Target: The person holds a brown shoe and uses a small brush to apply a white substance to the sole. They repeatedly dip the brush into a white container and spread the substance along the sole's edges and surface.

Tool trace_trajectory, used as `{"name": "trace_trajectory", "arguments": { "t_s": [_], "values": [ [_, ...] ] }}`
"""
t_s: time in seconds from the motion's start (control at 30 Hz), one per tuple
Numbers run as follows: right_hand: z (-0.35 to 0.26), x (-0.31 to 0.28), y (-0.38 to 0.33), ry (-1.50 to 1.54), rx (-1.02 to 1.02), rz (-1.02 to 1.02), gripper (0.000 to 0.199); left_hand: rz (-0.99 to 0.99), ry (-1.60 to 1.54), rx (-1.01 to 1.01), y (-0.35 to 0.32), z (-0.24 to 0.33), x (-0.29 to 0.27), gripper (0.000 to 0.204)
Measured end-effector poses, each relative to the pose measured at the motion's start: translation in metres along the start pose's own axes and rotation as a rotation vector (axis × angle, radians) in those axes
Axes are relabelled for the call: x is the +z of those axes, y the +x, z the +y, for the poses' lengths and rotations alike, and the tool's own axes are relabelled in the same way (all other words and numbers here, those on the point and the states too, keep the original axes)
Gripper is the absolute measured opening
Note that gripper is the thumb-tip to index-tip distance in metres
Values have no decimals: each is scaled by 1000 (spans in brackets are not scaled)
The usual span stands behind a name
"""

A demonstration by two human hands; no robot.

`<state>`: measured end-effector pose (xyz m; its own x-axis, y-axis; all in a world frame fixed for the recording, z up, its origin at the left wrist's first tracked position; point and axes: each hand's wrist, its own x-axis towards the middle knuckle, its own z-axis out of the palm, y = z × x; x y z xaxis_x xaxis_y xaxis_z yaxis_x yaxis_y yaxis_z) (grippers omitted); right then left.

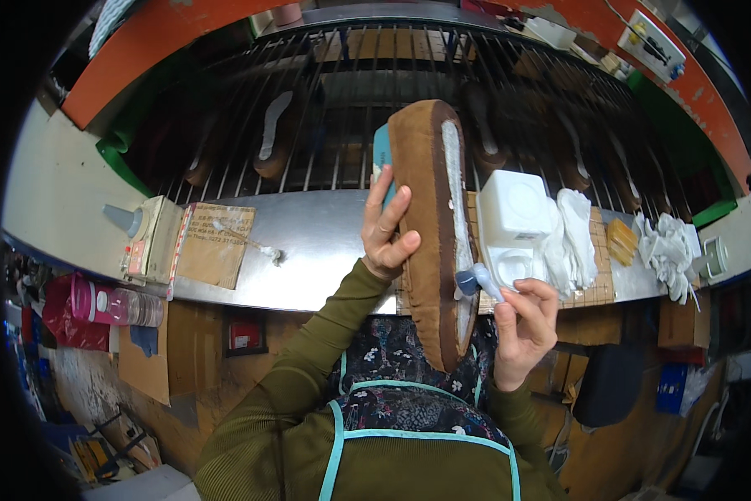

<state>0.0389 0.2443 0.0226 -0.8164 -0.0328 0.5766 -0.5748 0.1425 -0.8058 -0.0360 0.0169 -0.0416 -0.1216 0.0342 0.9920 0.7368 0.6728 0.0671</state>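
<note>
A brown suede shoe upper (421, 192) stands on end in front of me, a bit of turquoise (381, 150) showing behind its far left edge, probably the last. Its underside faces right and shows a whitish, coated-looking strip (456, 192). My left hand (386, 230) grips its left side, thumb and fingers against the suede. Between the thumb and fingers of my right hand (525, 330) is a small brush (480, 280) with a pale handle and a dark blue-grey head. The head touches, or almost touches, the strip near its lower end.
Beyond the metal ledge (308, 225), a rack of dark bars (342, 125) carries several brown shoes with whitish soles (275, 125). A white plastic container (513, 209), white gloves (571, 242) and a yellow block (621, 242) stand right. Cardboard (217, 246) lies left; a bottle (133, 306) is lower left.
</note>
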Motion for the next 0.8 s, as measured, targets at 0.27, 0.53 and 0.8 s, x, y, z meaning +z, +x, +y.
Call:
{"name": "trace_trajectory", "arguments": {
  "t_s": [0.27, 0.53, 0.8],
  "values": [
    [10, 33, 18, 134, 129, -45, 16, -55, -12, -77, -2, 23, -16, 47],
    [16, 48, 63, 122, 4, -46, 14, -91, -84, -133, 9, 31, -27, 43],
    [20, 55, 109, 15, -177, -2, 13, -100, -121, -188, 13, 33, -31, 43]
  ]
}}
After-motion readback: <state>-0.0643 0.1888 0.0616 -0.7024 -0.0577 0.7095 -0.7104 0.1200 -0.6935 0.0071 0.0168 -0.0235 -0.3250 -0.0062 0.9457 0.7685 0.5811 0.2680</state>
